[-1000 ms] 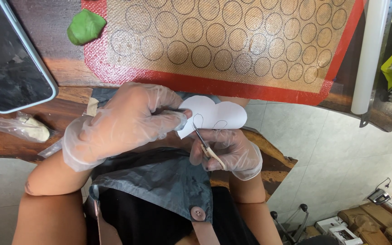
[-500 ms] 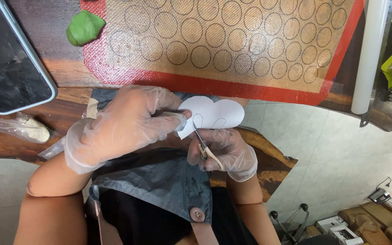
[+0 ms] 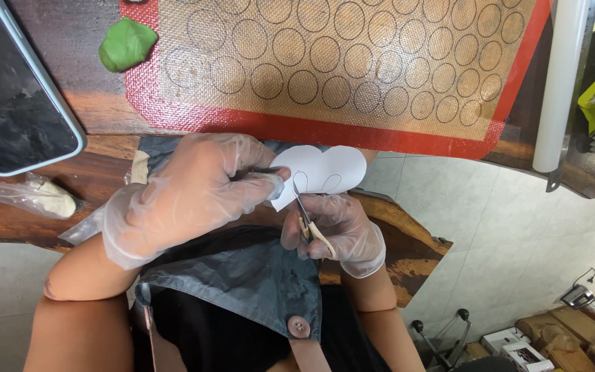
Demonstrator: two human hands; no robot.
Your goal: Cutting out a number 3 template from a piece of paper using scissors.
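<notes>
Head view, left grip: the left hand (image 3: 187,196), in a thin clear glove, is closed on the edge of the white paper shape (image 3: 321,172), pinching it between thumb and fingers.
Head view, right grip: the right hand (image 3: 332,231), also gloved, is closed around the handles of the small scissors (image 3: 306,219).
Scissors: the thin blades point up at the paper and touch its lower edge. I cannot tell how far apart the blades are.
Paper look: it is white and flat, with round bumps along the top, a bit like a cloud. Small loops are drawn on it in thin pencil lines.
Paper place: it is held up in the air between the two hands, just below the edge of the tabletop (image 3: 70,117) and above the person's lap.
In the way: the left fingers cover the left part of the paper.
Baking mat: a big tan baking mat (image 3: 352,62) with a red border lies on the tabletop, full of drawn circles.
Green lump: a green lump of dough (image 3: 127,45) sits just beside the mat's left corner.
Phone: a phone (image 3: 15,96) with a dark screen lies at the left.
Bag: a clear bag with a pale lump (image 3: 32,196) lies below the phone.
White tube: a white tube (image 3: 560,83) lies at the right of the mat.
Below: a grey-blue apron (image 3: 242,282) covers the lap.
</notes>
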